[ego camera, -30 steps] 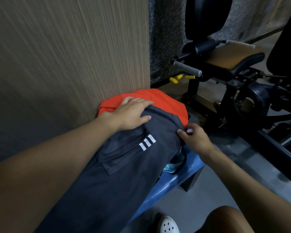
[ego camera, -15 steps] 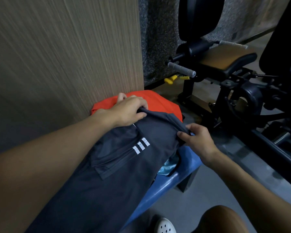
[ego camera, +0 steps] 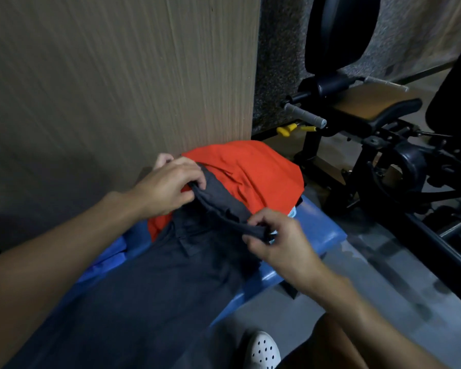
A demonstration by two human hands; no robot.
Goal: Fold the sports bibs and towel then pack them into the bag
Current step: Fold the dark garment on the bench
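Note:
A dark grey garment (ego camera: 176,278) lies along a blue bench (ego camera: 314,235), running toward me. Its far edge is bunched into a roll and lifted. My left hand (ego camera: 168,186) grips the left end of that roll, and my right hand (ego camera: 274,239) pinches the right end. Beyond the roll an orange-red bib (ego camera: 253,174) lies heaped at the bench's far end, against the wall. A bit of light blue cloth (ego camera: 293,212) peeks out under the orange bib's right edge. No bag can be made out.
A wood-grain wall panel (ego camera: 117,75) stands close on the left. A black gym machine (ego camera: 383,155) with a padded seat and a grey handle fills the right. Grey floor lies below the bench. My white perforated shoe (ego camera: 262,351) shows at the bottom.
Both hands went from lying on the grey garment to gripping its far edge and drawing it back toward me. More of the orange bib is uncovered, and the white stripes are out of sight.

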